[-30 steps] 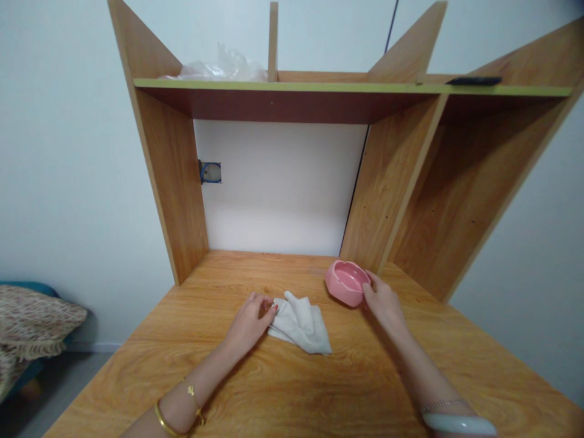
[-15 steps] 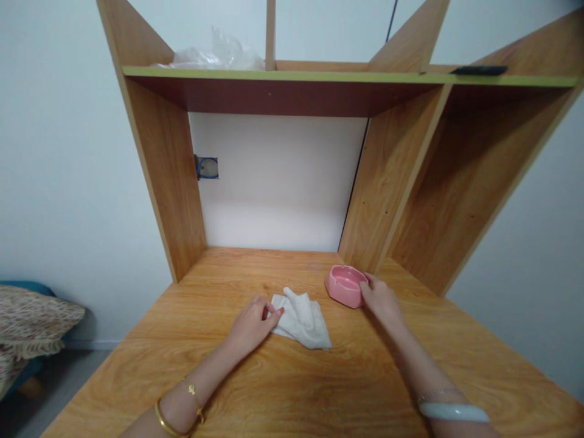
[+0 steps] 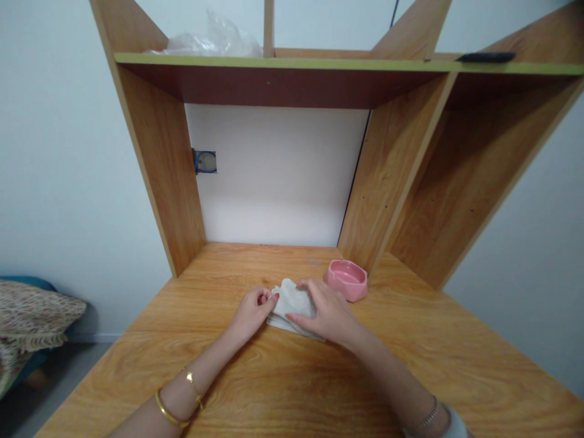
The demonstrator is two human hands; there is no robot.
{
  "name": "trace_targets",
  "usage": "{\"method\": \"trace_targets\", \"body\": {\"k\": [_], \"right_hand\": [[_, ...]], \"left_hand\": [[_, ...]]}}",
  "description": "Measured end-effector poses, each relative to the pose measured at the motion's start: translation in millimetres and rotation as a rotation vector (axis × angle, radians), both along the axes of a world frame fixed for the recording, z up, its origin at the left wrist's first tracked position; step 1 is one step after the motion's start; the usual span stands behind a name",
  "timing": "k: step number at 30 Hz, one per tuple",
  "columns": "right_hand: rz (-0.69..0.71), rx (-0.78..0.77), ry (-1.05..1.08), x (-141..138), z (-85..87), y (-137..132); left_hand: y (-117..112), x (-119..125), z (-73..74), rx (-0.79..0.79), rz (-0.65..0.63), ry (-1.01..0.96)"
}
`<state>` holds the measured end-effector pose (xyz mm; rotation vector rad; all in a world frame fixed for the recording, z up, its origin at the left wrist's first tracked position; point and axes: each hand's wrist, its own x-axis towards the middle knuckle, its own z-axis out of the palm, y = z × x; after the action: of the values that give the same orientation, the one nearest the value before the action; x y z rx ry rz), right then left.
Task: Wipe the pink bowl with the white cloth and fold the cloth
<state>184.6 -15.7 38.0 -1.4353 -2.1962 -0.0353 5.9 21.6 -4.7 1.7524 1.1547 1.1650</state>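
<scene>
A crumpled white cloth (image 3: 290, 299) lies on the wooden desk (image 3: 283, 377), near its middle. My left hand (image 3: 250, 310) pinches the cloth's left edge, fingers closed on it. My right hand (image 3: 323, 309) lies over the cloth's right part, fingers spread and pressing on it. A small pink ceramic dish (image 3: 347, 278) stands upright on the desk just right of my right hand, apart from it, close to the foot of the wooden partition (image 3: 387, 176).
The desk has a hutch: a green-edged shelf (image 3: 283, 62) above, upright side panels left and right. A clear plastic bag (image 3: 214, 41) and a dark flat object (image 3: 486, 57) sit on the shelf. A patterned cushion (image 3: 31, 316) is on the floor side, left.
My right hand let go of the pink dish, which now rests flat on the desk, and moved left onto the cloth. My left hand stayed on the cloth's edge.
</scene>
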Motion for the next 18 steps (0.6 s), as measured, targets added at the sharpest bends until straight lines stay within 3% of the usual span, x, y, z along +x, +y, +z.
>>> {"method": "trace_targets", "body": {"k": [3,8,15,18], "right_hand": [[0.065,0.033,-0.079,-12,-7.4,-3],[0.027,-0.051,-0.132,1,-3.0,0],[-0.104,-0.184,-0.283,8,-0.5,-1],[-0.093,-0.212,-0.293,10,-1.8,-5]], "left_hand": [[1,0,3.8,-0.002,-0.006,-0.093],[2,1,5.1,-0.011,0.025,-0.220],[-4,6,-1.8,-0.062,-0.073,-0.130],[-8,8,-2.2,-0.084,-0.138,-0.116]]}}
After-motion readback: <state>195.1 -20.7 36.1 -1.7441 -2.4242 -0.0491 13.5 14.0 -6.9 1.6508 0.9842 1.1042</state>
